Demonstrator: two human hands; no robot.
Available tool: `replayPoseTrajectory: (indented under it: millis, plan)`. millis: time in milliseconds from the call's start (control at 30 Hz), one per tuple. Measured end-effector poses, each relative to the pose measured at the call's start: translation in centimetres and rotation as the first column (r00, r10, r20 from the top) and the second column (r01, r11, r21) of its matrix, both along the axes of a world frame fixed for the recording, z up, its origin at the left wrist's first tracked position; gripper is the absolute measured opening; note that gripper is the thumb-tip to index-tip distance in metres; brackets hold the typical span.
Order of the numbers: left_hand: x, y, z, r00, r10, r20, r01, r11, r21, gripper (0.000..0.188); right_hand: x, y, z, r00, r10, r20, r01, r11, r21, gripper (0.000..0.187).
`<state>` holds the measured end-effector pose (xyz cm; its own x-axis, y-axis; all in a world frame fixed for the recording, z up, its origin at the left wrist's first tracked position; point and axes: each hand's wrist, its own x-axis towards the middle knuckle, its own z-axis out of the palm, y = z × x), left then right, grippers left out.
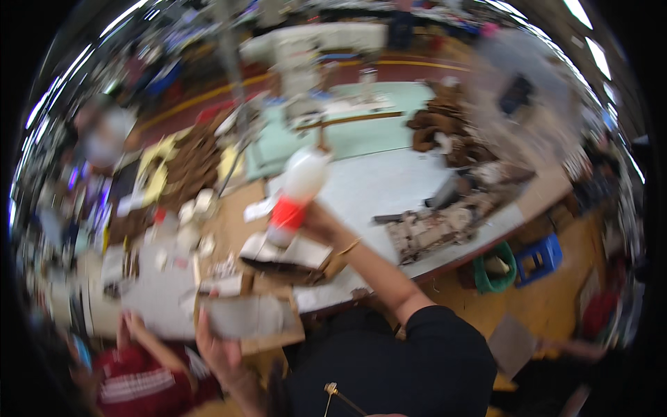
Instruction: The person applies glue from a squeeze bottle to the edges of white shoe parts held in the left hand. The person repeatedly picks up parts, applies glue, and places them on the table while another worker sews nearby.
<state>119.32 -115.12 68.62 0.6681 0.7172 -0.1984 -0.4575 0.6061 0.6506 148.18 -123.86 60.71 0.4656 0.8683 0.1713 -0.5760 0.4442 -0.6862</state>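
Note:
Over the near edge of the table, my right hand [321,221] is closed round a white bottle [306,172] with a red band; its narrow brownish tip points away from me. Under the bottle's lower end sits an open cardboard box [306,251] with a dark inside. My left hand [221,351], lower and to the left, grips a flat grey panel [250,317] by its left side. The panel is held just off the table's near edge, over brown cardboard [278,339]. Motion blur hides the finger details of both hands.
A white sewing machine [299,66] stands on a pale green top [333,142]. Brown pieces [445,125] and patterned pieces [431,229] lie to the right. A co-worker in maroon [146,379] is at lower left. A green bin [495,270] and blue stool [540,260] stand on the floor.

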Motion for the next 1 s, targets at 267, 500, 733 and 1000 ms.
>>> replayPoseTrajectory:
  millis: [267, 500, 733, 1000]
  plan:
    - [2.3, -1.2, 2.8, 0.982, 0.083, 0.171, -0.084, 0.996, 0.002, 0.038, -5.3, -1.6, 9.2, 0.850, -0.411, 0.331, 0.385, 0.912, 0.141, 0.096]
    - [1.2, -1.8, 2.5, 0.974, 0.038, 0.223, -0.033, 0.999, -0.024, 0.037, -11.8, -0.2, 10.6, 0.762, -0.275, 0.586, 0.193, 0.961, 0.200, 0.082]
    - [0.5, -2.1, 2.2, 0.983, 0.010, 0.184, -0.002, 0.999, -0.047, 0.035, -9.9, 2.2, 9.4, 0.547, -0.352, 0.760, 0.374, 0.914, 0.155, 0.075]
    - [-0.2, -1.2, 0.8, 0.976, -0.028, 0.215, 0.062, 0.986, -0.153, 0.036, -10.8, 1.4, 10.0, 0.263, -0.419, 0.869, 0.382, 0.872, 0.305, 0.056]
